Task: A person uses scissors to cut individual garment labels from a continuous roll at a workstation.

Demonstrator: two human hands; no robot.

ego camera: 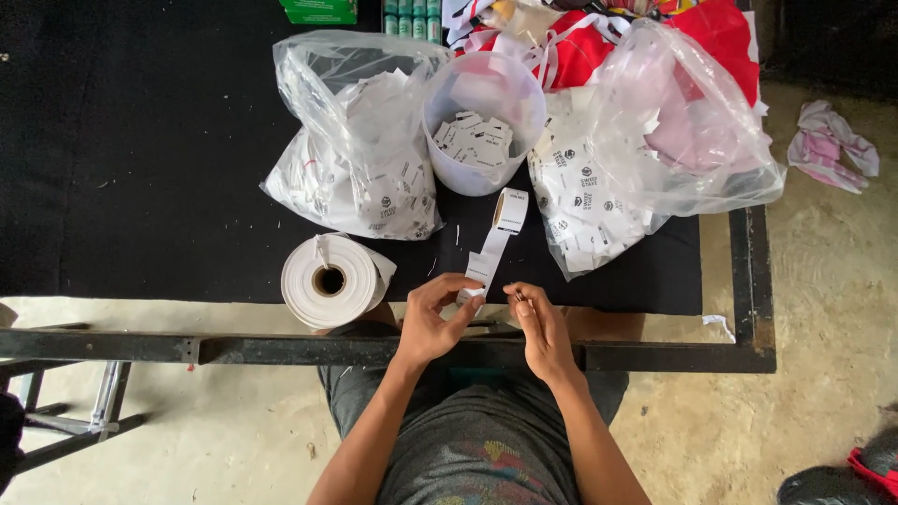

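Two clear plastic bags of cut labels (360, 154) (617, 178) are counted, one white tub (482, 122) between them, and two label rolls: a large one (329, 279) at the tabletop's near edge, a small one (511, 209). Possibly four tubes (412, 17) are seen at the far edge.

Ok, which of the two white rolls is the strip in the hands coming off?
The small label roll standing below the plastic tub; its strip runs down to the left hand. The big roll lies apart, untouched.

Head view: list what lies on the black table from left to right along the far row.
Clear plastic bag of white printed labels → translucent white plastic tub of cut labels → second clear plastic bag of labels.
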